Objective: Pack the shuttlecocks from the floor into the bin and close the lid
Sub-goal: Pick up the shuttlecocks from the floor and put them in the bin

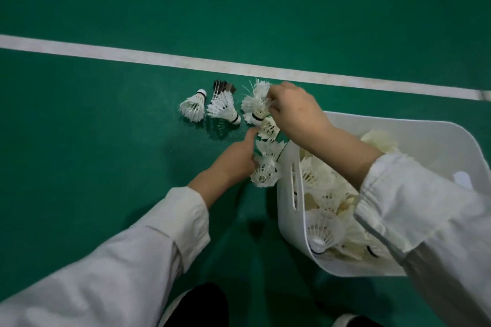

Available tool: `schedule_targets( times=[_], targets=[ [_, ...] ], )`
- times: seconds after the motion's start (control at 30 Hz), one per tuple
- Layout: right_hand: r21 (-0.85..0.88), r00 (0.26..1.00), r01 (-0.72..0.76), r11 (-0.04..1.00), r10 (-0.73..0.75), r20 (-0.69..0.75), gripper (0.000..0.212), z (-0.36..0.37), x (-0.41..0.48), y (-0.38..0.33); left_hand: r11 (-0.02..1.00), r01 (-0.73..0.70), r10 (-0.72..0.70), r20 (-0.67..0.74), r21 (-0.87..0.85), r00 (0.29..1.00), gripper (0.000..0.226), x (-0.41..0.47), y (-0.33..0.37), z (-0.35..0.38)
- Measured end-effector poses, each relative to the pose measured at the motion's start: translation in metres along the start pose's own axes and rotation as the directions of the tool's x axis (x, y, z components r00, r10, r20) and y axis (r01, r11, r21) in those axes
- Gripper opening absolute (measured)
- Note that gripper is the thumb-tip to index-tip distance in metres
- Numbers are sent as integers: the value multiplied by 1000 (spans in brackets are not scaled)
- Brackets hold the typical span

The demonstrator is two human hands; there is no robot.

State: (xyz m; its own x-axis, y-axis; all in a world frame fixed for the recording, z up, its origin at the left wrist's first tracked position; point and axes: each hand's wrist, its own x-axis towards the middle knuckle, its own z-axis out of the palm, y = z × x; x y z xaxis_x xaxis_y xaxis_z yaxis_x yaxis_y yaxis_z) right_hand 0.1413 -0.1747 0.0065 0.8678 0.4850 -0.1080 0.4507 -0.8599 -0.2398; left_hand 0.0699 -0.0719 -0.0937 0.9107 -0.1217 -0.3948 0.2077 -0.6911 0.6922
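Observation:
A white plastic bin stands open on the green floor at the right, holding several worn white shuttlecocks. My left hand grips a nested stack of shuttlecocks just left of the bin. My right hand reaches over the bin's far corner and pinches a frayed shuttlecock above the floor. Two more lie loose to the left: a white one and one with dark feathers. No lid is in view.
A white court line crosses the green floor beyond the shuttlecocks. My dark shoes show at the bottom edge. The white sleeves of both arms cover part of the bin.

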Motion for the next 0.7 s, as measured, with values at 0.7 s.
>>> schedule_targets(
  times=[0.7],
  targets=[
    [118,979,61,991,-37,-202,17,-92,-73,82,944,-135,250,-385,302,888,10,-64,45,-72]
  ],
)
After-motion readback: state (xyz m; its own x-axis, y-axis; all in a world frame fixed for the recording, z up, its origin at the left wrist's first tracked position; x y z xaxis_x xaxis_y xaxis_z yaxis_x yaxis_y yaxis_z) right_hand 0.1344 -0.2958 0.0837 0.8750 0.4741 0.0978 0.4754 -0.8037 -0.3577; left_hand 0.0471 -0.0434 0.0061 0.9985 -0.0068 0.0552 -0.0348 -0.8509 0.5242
